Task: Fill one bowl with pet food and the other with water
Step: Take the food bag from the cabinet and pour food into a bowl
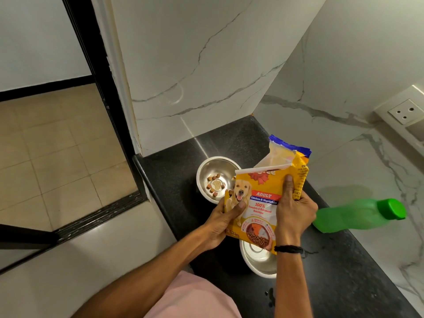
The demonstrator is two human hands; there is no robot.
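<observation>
A yellow pet food bag (263,198) with a dog picture and a torn-open top is held upright over the black counter (179,180). My left hand (223,222) grips its lower left edge and my right hand (292,210) grips its right side. Behind the bag stands a steel bowl (207,171) with a few kibble pieces in its bottom. A second steel bowl (258,262) sits nearer to me, partly hidden under the bag; its visible part looks bare. A green water bottle (358,215) with its green cap on stands to the right of my right hand.
Marble walls close the counter at the back and right. A wall socket (405,111) sits on the right wall. The counter's left edge drops to a tiled floor (57,157). Small wet spots (270,294) lie on the near counter.
</observation>
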